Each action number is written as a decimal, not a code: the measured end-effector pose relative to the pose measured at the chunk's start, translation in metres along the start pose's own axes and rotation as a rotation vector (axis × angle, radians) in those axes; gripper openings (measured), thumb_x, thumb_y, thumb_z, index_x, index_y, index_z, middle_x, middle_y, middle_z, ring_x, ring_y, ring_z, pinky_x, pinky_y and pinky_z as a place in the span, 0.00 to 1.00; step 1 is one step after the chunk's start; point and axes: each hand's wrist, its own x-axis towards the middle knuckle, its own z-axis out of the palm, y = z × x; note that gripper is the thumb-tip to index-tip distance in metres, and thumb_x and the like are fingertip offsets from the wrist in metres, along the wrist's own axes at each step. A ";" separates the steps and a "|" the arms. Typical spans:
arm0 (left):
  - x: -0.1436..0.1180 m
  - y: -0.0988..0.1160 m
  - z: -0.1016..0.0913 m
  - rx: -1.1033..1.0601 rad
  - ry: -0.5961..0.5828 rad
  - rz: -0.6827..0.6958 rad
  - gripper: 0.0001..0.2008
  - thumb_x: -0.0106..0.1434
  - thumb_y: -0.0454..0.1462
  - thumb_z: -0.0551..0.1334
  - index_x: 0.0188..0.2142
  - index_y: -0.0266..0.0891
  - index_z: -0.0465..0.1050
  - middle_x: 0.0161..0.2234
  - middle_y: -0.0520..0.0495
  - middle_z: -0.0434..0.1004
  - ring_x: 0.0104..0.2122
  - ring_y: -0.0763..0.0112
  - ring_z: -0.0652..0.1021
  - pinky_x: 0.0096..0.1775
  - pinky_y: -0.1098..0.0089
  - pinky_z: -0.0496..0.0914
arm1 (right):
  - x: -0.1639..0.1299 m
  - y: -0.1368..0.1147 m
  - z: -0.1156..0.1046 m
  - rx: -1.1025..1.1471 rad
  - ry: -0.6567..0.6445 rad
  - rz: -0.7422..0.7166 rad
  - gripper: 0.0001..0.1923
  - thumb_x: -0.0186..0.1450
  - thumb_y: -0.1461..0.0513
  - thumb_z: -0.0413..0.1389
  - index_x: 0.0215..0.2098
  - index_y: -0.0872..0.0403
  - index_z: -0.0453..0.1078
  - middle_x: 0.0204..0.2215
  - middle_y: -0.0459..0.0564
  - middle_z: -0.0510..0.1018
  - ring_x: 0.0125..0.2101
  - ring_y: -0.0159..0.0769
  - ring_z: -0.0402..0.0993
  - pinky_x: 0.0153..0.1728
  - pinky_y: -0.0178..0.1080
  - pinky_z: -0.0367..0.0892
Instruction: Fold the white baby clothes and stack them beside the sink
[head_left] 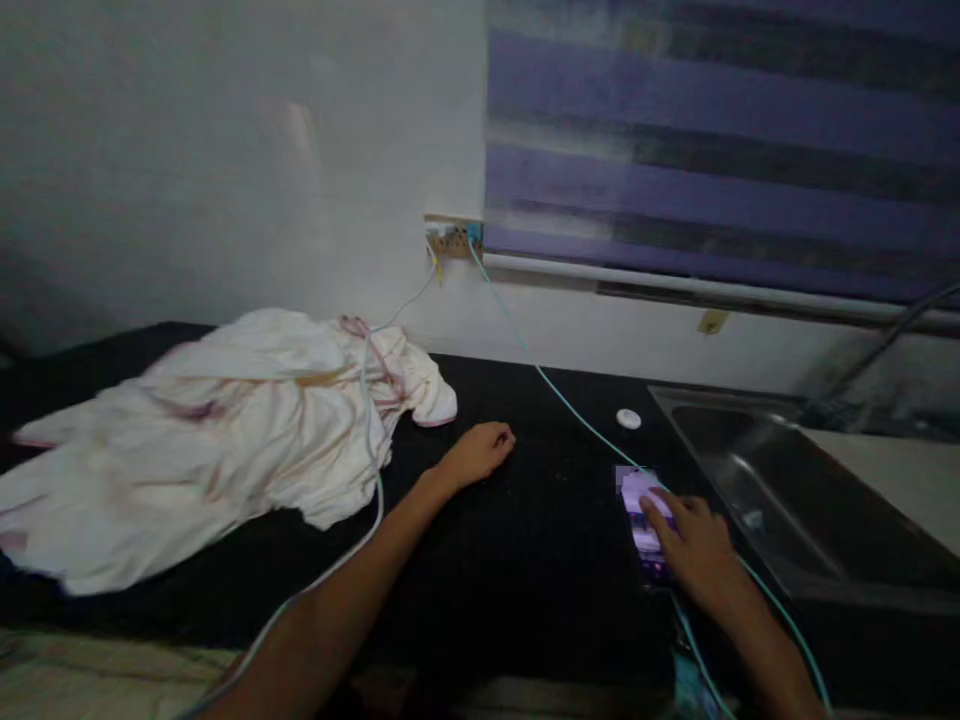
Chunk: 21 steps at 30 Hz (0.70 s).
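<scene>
My right hand [696, 545] is over a phone [643, 530] with a lit screen that lies on the black counter. Its thumb and a finger reach onto the screen, apart from each other. My left hand [478, 452] rests on the counter with its fingers curled in, and I see nothing in them. A crumpled white cloth [247, 420] with reddish edges lies left of it. A light blue cable [566, 403] runs from the wall socket past the phone and my right hand. One white cable [367, 400] crosses the cloth and passes along my left forearm.
The wall socket [454, 238] is beside a purple striped blind [712, 140]. A small round white object [628, 419] lies near the metal sink [679, 430], which stands at the right. The black counter [525, 600] stretches between cloth and sink.
</scene>
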 end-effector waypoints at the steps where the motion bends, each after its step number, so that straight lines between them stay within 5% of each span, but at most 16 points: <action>1: 0.000 0.000 0.000 0.000 0.000 0.003 0.15 0.72 0.42 0.53 0.35 0.38 0.74 0.31 0.46 0.78 0.33 0.65 0.76 0.38 0.66 0.64 | 0.003 -0.001 -0.002 0.013 -0.008 -0.016 0.38 0.76 0.41 0.37 0.65 0.51 0.74 0.54 0.64 0.77 0.57 0.57 0.71 0.60 0.58 0.62; 21: 0.000 -0.003 -0.001 0.020 -0.014 0.026 0.15 0.72 0.43 0.54 0.37 0.39 0.75 0.33 0.46 0.77 0.32 0.66 0.75 0.38 0.66 0.64 | 0.013 0.003 -0.022 0.179 -0.067 -0.090 0.35 0.75 0.43 0.37 0.57 0.48 0.80 0.53 0.60 0.78 0.54 0.52 0.76 0.62 0.55 0.65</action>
